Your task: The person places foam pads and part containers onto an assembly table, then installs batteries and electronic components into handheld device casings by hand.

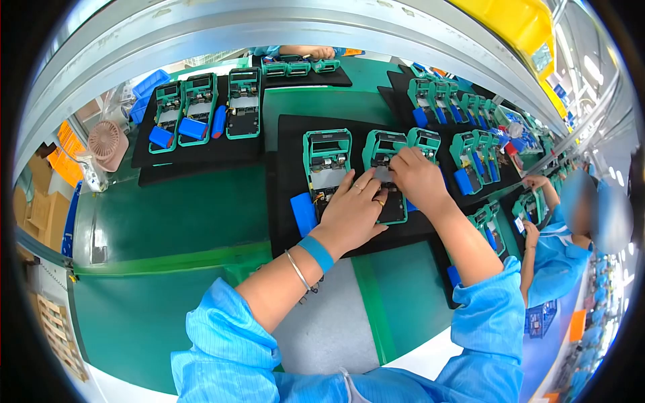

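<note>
A green-framed device housing with a dark window and inner circuitry lies on a black mat, under both my hands. My left hand, with rings and a blue wristband, rests across its lower left part with the fingers stretched out. Inside the middle of the same housing, my right hand has its fingers bent and pinched together; whatever is between the fingertips is hidden. Left of it lies another open green housing, with a blue battery pack beside it. A further housing is partly covered by my right hand.
Several similar housings with blue packs lie on a black mat at the upper left. More housings stand to the right. A co-worker handles a device there. A pink fan and metal rail edge the bench.
</note>
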Action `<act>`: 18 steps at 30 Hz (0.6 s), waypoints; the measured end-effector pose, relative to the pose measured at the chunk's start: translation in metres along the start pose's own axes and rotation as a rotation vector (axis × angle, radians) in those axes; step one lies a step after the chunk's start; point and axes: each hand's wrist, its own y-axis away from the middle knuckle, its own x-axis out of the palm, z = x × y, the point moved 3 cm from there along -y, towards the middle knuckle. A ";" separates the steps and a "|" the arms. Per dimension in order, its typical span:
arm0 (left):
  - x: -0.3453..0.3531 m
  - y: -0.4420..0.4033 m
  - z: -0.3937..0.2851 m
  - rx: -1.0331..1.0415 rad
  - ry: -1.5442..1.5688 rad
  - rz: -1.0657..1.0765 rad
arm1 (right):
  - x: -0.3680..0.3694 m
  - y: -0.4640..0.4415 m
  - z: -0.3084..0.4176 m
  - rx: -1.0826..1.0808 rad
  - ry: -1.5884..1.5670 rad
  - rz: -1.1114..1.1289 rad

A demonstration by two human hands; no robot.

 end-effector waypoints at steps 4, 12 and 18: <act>-0.001 -0.002 -0.002 -0.010 -0.013 0.057 | 0.000 -0.001 -0.003 0.088 0.047 0.045; 0.015 0.001 0.004 0.002 -0.040 -0.061 | -0.058 0.041 0.109 0.092 -0.676 -0.202; 0.009 0.002 0.002 0.015 -0.023 -0.079 | -0.041 0.074 0.200 0.040 -0.852 0.220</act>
